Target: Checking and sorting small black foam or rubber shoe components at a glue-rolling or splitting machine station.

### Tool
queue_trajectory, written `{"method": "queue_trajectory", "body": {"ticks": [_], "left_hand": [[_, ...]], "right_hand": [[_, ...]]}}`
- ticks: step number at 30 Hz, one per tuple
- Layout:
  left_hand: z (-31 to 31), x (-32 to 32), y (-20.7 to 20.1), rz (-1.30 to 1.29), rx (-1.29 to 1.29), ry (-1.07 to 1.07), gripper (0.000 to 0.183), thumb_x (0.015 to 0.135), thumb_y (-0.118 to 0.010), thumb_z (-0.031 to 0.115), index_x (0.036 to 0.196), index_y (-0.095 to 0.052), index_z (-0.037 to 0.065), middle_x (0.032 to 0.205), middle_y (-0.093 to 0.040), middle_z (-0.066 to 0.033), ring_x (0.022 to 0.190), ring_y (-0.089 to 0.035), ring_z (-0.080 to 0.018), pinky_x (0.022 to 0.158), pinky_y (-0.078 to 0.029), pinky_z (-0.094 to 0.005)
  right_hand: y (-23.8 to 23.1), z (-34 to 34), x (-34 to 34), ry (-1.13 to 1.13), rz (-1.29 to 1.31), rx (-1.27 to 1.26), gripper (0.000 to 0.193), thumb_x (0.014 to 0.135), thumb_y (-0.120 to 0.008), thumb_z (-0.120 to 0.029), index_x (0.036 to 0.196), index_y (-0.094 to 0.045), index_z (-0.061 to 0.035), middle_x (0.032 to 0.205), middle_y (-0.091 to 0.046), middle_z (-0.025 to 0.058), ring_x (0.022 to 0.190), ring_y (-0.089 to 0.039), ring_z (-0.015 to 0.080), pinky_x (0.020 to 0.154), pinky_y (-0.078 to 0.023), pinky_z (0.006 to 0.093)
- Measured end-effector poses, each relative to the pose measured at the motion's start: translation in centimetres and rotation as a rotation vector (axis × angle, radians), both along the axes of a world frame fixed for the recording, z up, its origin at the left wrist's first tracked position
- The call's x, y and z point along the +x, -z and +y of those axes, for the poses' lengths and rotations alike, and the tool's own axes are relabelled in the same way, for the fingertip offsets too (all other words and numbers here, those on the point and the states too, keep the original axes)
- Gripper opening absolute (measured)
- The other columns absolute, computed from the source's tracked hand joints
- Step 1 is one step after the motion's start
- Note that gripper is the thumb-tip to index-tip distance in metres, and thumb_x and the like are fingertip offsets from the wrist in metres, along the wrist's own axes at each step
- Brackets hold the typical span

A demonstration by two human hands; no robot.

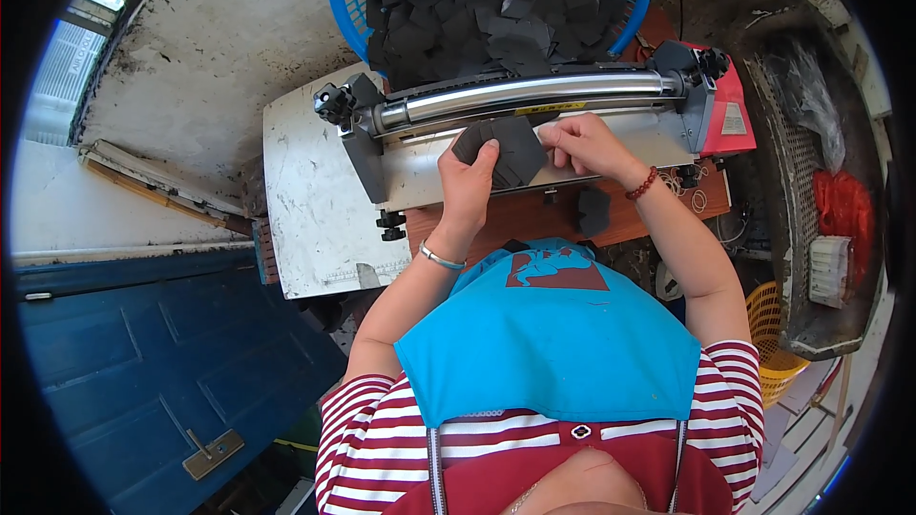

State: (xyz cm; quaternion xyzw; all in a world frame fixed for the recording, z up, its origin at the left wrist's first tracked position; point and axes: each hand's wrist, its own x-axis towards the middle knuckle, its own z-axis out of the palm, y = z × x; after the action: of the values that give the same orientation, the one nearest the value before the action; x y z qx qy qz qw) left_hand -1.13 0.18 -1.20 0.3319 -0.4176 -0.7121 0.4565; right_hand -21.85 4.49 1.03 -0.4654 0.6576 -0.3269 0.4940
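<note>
My left hand (468,181) is closed round a fanned stack of black flat pieces (513,154), with the thumb laid on top. The pieces look thin and angular, and I cannot tell their material. Just right of the stack, my right hand (584,145) is closed in a pinch near the stack's edge. Whatever its fingertips hold is too small or hidden to make out. Both hands are over the metal bed of a roller machine (534,97), on the near side of its shiny roller. Below the bed, another black piece (593,212) lies on the brown wooden surface (515,224).
Behind the machine, a blue basket (350,0) holds a heap of black pieces. A white board (315,181) extends left. Rubber bands (699,200) lie at right, near the machine's red end (730,110). A worn trough (778,181) and yellow basket (775,343) stand farther right.
</note>
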Motion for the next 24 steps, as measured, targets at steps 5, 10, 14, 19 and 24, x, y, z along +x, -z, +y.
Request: {"method": "queue_trajectory", "body": {"ticks": [5,10,14,19,24], "left_hand": [[-0.4,0.6,-0.5,0.029,0.055,-0.019,0.014,0.09,-0.057,0.004,0.101,-0.064,-0.002,0.094,-0.065,-0.0037,0.085,-0.061,-0.011,0.076,-0.053,-0.0272],[-0.5,1.0,-1.2,0.136,0.253,0.149,0.024,0.094,-0.049,0.014,0.11,-0.058,-0.001,0.1,-0.065,-0.0101,0.088,-0.067,-0.0203,0.07,-0.06,-0.0377],[-0.1,0.1,-1.0,0.08,0.2,0.138,0.026,0.096,-0.045,0.016,0.111,-0.057,-0.001,0.103,-0.064,-0.0104,0.087,-0.067,-0.0195,0.071,-0.06,-0.0359],[-0.1,-0.3,0.0,0.034,0.124,0.014,0.023,0.097,-0.047,0.013,0.104,-0.062,-0.003,0.094,-0.064,-0.0046,0.083,-0.06,-0.0108,0.073,-0.052,-0.0276],[-0.4,0.6,-0.1,0.015,0.141,0.027,0.022,0.097,-0.05,0.012,0.105,-0.064,-0.003,0.095,-0.064,-0.0034,0.084,-0.058,-0.0092,0.075,-0.048,-0.0249]], "right_hand": [[0.0,1.0,-0.9,-0.125,-0.124,0.117,0.035,0.09,-0.064,-0.031,0.067,-0.063,-0.0041,0.055,-0.059,0.0005,0.04,-0.046,0.0047,0.036,-0.034,0.0208],[0.3,-0.3,-2.9,0.044,0.243,0.106,0.038,0.089,-0.064,-0.032,0.067,-0.063,0.0,0.053,-0.058,0.0037,0.039,-0.05,0.0084,0.038,-0.04,0.0234],[-0.8,-0.5,-0.3,0.097,0.122,0.049,0.039,0.089,-0.065,-0.035,0.071,-0.065,-0.0005,0.055,-0.059,0.0028,0.04,-0.049,0.0074,0.038,-0.039,0.0222],[-1.0,0.7,1.5,-0.118,-0.056,0.043,0.031,0.091,-0.065,-0.029,0.07,-0.063,-0.0055,0.056,-0.057,-0.0015,0.041,-0.046,0.0025,0.038,-0.034,0.0176],[-0.1,0.6,-2.5,-0.121,-0.003,0.225,0.035,0.089,-0.066,-0.03,0.067,-0.062,-0.0026,0.054,-0.058,0.0017,0.039,-0.047,0.0054,0.036,-0.037,0.0218]]}}
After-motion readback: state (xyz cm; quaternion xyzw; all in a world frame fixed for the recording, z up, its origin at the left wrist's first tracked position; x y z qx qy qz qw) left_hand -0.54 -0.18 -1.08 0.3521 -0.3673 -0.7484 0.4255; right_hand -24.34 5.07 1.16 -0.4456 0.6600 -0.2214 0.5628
